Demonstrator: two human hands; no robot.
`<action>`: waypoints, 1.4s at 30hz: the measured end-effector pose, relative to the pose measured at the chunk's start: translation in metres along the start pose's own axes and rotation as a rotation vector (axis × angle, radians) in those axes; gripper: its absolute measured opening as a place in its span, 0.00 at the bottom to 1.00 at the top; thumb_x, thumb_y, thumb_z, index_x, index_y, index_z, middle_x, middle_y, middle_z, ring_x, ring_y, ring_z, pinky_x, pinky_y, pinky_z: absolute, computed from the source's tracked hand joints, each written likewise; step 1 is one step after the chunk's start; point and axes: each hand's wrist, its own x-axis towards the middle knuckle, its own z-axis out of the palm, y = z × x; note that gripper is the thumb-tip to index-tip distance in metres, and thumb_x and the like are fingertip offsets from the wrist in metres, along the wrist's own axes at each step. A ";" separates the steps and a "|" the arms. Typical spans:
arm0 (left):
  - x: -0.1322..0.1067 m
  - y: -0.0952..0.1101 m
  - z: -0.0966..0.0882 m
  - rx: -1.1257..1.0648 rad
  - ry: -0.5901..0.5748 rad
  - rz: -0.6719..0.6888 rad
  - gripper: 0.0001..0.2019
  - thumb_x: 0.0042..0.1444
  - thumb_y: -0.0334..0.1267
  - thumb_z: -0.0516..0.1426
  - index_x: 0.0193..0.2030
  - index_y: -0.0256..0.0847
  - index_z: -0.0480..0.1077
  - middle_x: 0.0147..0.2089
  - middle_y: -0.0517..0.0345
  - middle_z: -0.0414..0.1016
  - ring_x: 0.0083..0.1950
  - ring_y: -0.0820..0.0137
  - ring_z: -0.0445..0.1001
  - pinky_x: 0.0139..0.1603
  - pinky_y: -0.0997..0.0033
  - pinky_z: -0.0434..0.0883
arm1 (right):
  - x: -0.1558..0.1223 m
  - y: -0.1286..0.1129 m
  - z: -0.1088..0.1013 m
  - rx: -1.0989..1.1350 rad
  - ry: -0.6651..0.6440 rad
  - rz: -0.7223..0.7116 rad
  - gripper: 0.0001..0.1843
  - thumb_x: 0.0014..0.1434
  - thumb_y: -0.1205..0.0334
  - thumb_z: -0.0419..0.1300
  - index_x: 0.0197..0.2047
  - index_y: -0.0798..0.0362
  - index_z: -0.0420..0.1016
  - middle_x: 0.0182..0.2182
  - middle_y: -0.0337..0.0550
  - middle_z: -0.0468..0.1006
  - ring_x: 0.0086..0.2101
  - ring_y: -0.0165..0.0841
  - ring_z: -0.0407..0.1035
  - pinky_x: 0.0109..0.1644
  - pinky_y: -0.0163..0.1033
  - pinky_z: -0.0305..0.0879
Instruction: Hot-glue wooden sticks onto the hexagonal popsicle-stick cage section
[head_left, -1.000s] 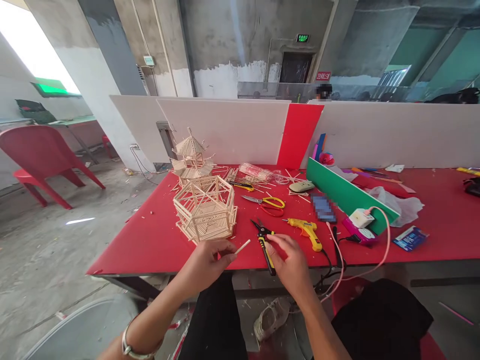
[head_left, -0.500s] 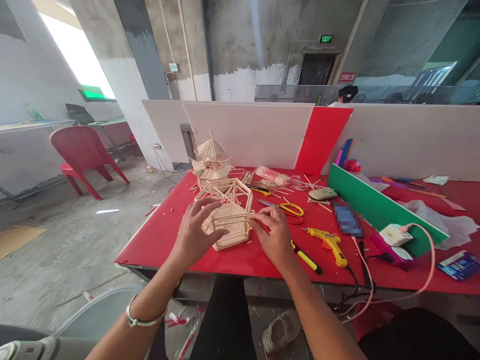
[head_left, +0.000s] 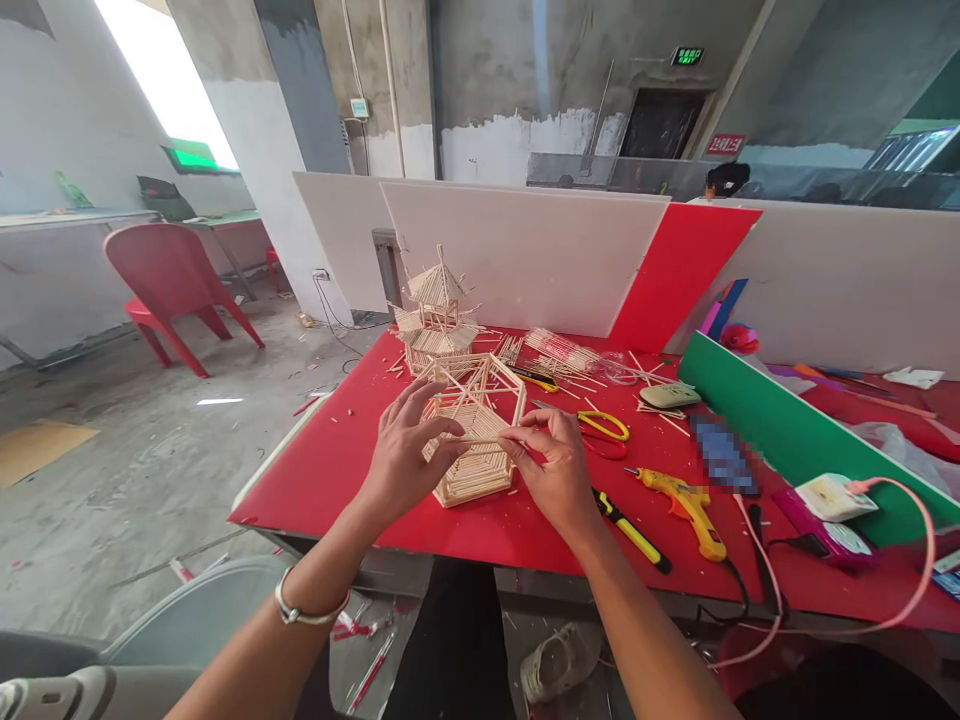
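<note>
A thin wooden stick [head_left: 484, 440] runs level in front of a hexagonal stick frame [head_left: 480, 485] with a slatted floor, which stands on the red table. My left hand [head_left: 411, 445] pinches the stick's left end between thumb and forefinger, the other fingers raised. At the right end, my right hand [head_left: 551, 465] grips it with its fingertips. Whether the stick touches the frame is hard to make out. Behind the frame rises a tiered stick pagoda [head_left: 439, 310] with pointed roofs.
Scissors [head_left: 606, 425] with yellow handles, a yellow utility knife [head_left: 634, 530] and a yellow glue gun [head_left: 686, 505] lie to the right. Loose sticks [head_left: 562, 350] are heaped at the back. A green board [head_left: 780, 430] and a power strip [head_left: 825, 535] with cables stand farther right.
My left hand's thumb and forefinger have closed from a wide spread onto the stick's left end. My right hand keeps its pinch. The view has shifted slightly.
</note>
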 end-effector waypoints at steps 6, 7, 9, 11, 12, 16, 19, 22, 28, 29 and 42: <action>0.001 0.001 -0.002 -0.020 -0.010 -0.019 0.06 0.63 0.40 0.58 0.36 0.45 0.76 0.66 0.51 0.67 0.71 0.52 0.58 0.66 0.42 0.62 | 0.001 0.003 0.002 0.003 -0.028 0.018 0.09 0.64 0.52 0.63 0.42 0.42 0.84 0.42 0.45 0.74 0.46 0.39 0.66 0.53 0.49 0.67; 0.001 0.002 -0.002 -0.023 -0.009 -0.022 0.06 0.62 0.39 0.58 0.35 0.45 0.76 0.66 0.51 0.67 0.71 0.52 0.59 0.66 0.42 0.62 | 0.001 0.003 0.002 0.006 -0.030 0.024 0.09 0.64 0.52 0.63 0.42 0.41 0.84 0.42 0.45 0.74 0.46 0.39 0.66 0.53 0.49 0.67; 0.001 0.002 -0.002 -0.028 -0.006 -0.028 0.06 0.62 0.38 0.58 0.35 0.45 0.76 0.66 0.52 0.68 0.70 0.53 0.59 0.66 0.42 0.62 | 0.001 0.003 0.002 0.014 -0.030 0.030 0.09 0.64 0.52 0.63 0.42 0.42 0.84 0.42 0.45 0.74 0.46 0.39 0.66 0.53 0.49 0.68; 0.001 0.002 -0.002 -0.033 -0.004 -0.030 0.06 0.62 0.37 0.58 0.35 0.45 0.76 0.65 0.52 0.68 0.70 0.53 0.60 0.66 0.43 0.63 | 0.001 0.003 0.003 0.017 -0.022 0.027 0.09 0.64 0.53 0.63 0.42 0.42 0.84 0.42 0.45 0.74 0.46 0.39 0.66 0.53 0.49 0.68; 0.001 0.002 -0.002 -0.035 -0.003 -0.030 0.06 0.62 0.37 0.58 0.35 0.45 0.76 0.65 0.52 0.68 0.70 0.53 0.60 0.66 0.43 0.63 | 0.001 0.003 0.003 0.015 -0.020 0.022 0.08 0.64 0.53 0.63 0.42 0.43 0.84 0.42 0.45 0.74 0.46 0.39 0.66 0.53 0.49 0.67; 0.001 0.001 -0.001 -0.032 0.001 -0.030 0.06 0.61 0.36 0.58 0.35 0.45 0.76 0.65 0.51 0.69 0.70 0.52 0.60 0.65 0.42 0.64 | 0.001 0.004 0.005 0.002 -0.018 0.016 0.08 0.64 0.53 0.63 0.42 0.42 0.84 0.42 0.45 0.73 0.46 0.39 0.66 0.53 0.49 0.67; 0.000 0.001 0.000 -0.030 0.003 -0.029 0.06 0.62 0.35 0.58 0.35 0.45 0.77 0.64 0.51 0.69 0.70 0.52 0.60 0.65 0.42 0.63 | 0.002 0.003 0.005 0.001 -0.015 0.013 0.09 0.64 0.53 0.62 0.42 0.43 0.84 0.42 0.45 0.73 0.46 0.40 0.66 0.54 0.49 0.67; 0.000 0.001 0.000 -0.024 -0.001 -0.030 0.07 0.62 0.35 0.57 0.35 0.45 0.77 0.64 0.52 0.69 0.69 0.52 0.61 0.64 0.42 0.64 | 0.003 0.002 0.002 0.006 -0.027 0.018 0.11 0.65 0.52 0.62 0.46 0.44 0.83 0.43 0.46 0.73 0.47 0.40 0.66 0.54 0.50 0.66; 0.001 -0.001 0.001 -0.029 0.023 -0.009 0.08 0.63 0.37 0.57 0.34 0.45 0.77 0.63 0.50 0.71 0.68 0.52 0.63 0.63 0.43 0.66 | -0.002 0.006 -0.006 -0.021 -0.051 0.040 0.17 0.63 0.52 0.63 0.54 0.44 0.78 0.46 0.47 0.72 0.50 0.42 0.65 0.57 0.52 0.65; 0.001 -0.001 0.001 -0.029 0.026 -0.007 0.08 0.62 0.37 0.57 0.34 0.45 0.77 0.63 0.50 0.71 0.67 0.52 0.64 0.63 0.43 0.66 | -0.004 0.007 -0.007 -0.025 -0.051 0.045 0.18 0.63 0.51 0.64 0.54 0.45 0.78 0.46 0.47 0.72 0.50 0.42 0.65 0.57 0.52 0.65; 0.003 0.000 0.002 -0.009 0.054 -0.020 0.08 0.61 0.38 0.58 0.33 0.45 0.77 0.61 0.50 0.72 0.65 0.52 0.67 0.61 0.44 0.68 | -0.008 0.006 -0.009 -0.031 -0.030 0.083 0.16 0.62 0.53 0.63 0.52 0.46 0.78 0.45 0.47 0.72 0.49 0.41 0.66 0.57 0.50 0.66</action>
